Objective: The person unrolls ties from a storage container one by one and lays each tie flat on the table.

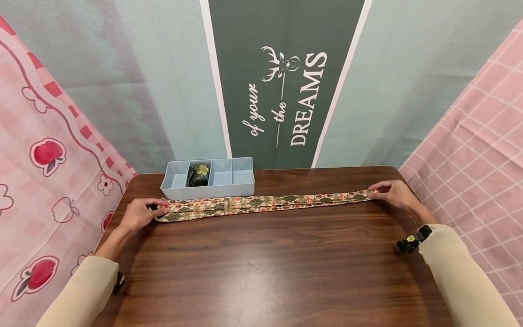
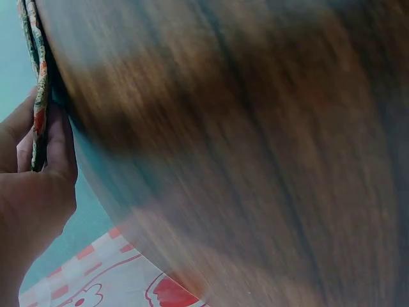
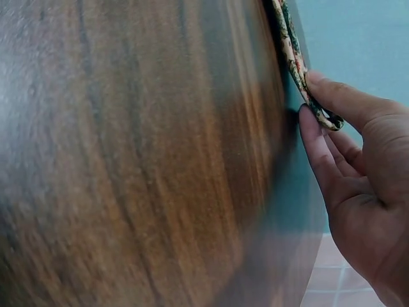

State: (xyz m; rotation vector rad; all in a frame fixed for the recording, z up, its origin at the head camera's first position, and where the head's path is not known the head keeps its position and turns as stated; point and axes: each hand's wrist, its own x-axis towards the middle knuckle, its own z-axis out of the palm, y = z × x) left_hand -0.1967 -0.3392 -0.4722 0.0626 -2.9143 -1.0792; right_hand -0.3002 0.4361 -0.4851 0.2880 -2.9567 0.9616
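Observation:
A patterned necktie (image 1: 261, 204), cream with green, red and brown motifs, stretches folded lengthwise across the back of the table. Its wider left end is pinched between the thumb and fingers of my left hand (image 1: 140, 214). At the narrow right end, my right hand (image 1: 394, 193) pinches the fabric. From the left wrist view, the tie (image 2: 41, 96) appears edge-on as thin layers between thumb and fingers. In the right wrist view, the tie's end (image 3: 329, 118) shows a small folded loop at the fingertips. A cloth band crosses the tie left of its middle.
Behind the tie's left half stands a pale blue divided box (image 1: 233, 190). A dark rolled item with a yellow flower (image 1: 199, 175) sits in its second compartment from the left. The wooden table (image 1: 261, 263) meets hanging cloths at the back and sides.

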